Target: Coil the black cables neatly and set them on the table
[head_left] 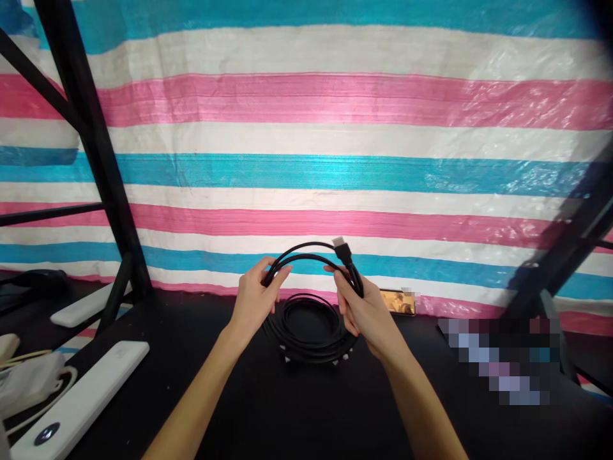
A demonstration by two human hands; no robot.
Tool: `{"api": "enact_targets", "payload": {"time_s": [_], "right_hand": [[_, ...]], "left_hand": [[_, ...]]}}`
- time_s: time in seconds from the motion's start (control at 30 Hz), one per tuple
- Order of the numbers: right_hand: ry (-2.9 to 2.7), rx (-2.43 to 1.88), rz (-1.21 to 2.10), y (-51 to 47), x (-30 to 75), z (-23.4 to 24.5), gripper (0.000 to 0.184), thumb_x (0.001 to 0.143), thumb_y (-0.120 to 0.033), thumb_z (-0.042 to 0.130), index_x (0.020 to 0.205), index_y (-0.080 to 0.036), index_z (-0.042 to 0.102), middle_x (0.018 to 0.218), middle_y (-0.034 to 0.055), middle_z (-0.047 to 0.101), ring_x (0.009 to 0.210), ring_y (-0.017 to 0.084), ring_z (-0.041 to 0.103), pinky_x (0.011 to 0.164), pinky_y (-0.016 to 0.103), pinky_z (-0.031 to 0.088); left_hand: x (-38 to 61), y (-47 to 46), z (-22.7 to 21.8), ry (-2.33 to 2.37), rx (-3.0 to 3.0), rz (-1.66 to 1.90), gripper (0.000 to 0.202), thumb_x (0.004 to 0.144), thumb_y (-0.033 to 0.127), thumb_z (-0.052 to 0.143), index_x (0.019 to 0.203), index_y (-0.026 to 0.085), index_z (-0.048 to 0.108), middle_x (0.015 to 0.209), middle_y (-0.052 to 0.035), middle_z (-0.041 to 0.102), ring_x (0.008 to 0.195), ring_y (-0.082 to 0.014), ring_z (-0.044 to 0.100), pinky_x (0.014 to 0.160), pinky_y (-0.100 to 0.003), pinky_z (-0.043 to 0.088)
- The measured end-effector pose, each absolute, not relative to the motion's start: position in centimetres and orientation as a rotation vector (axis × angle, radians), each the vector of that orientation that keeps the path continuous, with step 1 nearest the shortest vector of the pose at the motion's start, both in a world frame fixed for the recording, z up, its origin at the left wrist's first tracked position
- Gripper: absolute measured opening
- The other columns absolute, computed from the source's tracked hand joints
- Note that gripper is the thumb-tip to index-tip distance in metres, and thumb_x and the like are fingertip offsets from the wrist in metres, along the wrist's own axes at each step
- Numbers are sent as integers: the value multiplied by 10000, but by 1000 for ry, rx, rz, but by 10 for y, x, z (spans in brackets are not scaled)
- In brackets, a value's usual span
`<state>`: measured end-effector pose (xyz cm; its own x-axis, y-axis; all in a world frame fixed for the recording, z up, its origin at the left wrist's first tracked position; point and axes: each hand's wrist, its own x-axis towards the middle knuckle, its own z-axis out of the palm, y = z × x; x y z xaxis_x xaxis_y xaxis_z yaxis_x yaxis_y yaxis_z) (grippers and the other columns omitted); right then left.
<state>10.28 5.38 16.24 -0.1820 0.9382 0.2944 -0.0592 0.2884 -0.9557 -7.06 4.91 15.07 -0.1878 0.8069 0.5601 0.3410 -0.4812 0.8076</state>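
Taking clock positions from the black coil point(311, 352), lying on the black table point(297, 415) at mid-view. Gripping a black cable point(306, 257) in both hands, arched above the coil at 12 o'clock. Has left hand point(261, 294) at 10 to 11, pinching the left end of the arch between thumb and fingers. Has right hand point(359, 303) at 1 to 2, closed around the other end, with the plug point(343, 250) sticking up past the thumb, pale tip toward 11. Shows several turns in the coil, with small pale bits along its lower edge, 5 to 7; can't tell what kind. Can't tell any join between coil and held cable either. See a flat gold-faced thing point(397, 302) just past right hand, between 2 and 3. See a white bar point(90, 390) with a dark oval at 8 to 9, well apart from left hand, plus a white adapter point(31, 383) farther out. Can't make out the pixelated patch point(507, 364) near 3. Have a striped sheet point(306, 137) across the back at 12, with a black post point(98, 147) in front at 10.
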Motion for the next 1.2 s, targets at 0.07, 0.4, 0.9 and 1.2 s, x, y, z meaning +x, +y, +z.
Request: {"api": "enact_targets", "payload": {"time_s": [0.07,0.4,0.9,1.2], "right_hand": [[-1576,-887,1126,53,103,162,423,795,-468,516,1079,-159,568,433,-84,413,242,39,305,240,130,224],[-1637,-899,1118,54,97,159,372,790,-472,527,977,-156,588,480,-71,465,257,38,343,263,139,258],[-1749,-845,1116,48,96,159,365,859,-425,428,1087,-163,540,515,-68,468,288,58,427,293,146,314],[-1097,-621,1165,53,95,161,388,779,-468,580,1009,-157,601,454,-104,295,288,17,228,262,133,216]], "left_hand": [[-70,49,151,1342,1776,1697,238,792,390,577,667,188,562,404,66,424,290,-86,395,332,-184,282],[-81,44,157,1252,2119,1620,392,813,286,562,1204,284,544,520,35,513,448,-131,407,513,-207,344],[-78,46,156,1224,2043,1775,153,800,226,554,863,240,694,769,-10,656,616,-157,533,599,-226,378],[-75,44,162,1063,1586,1735,251,819,416,553,778,172,596,387,74,390,332,-91,418,397,-189,348]]}}
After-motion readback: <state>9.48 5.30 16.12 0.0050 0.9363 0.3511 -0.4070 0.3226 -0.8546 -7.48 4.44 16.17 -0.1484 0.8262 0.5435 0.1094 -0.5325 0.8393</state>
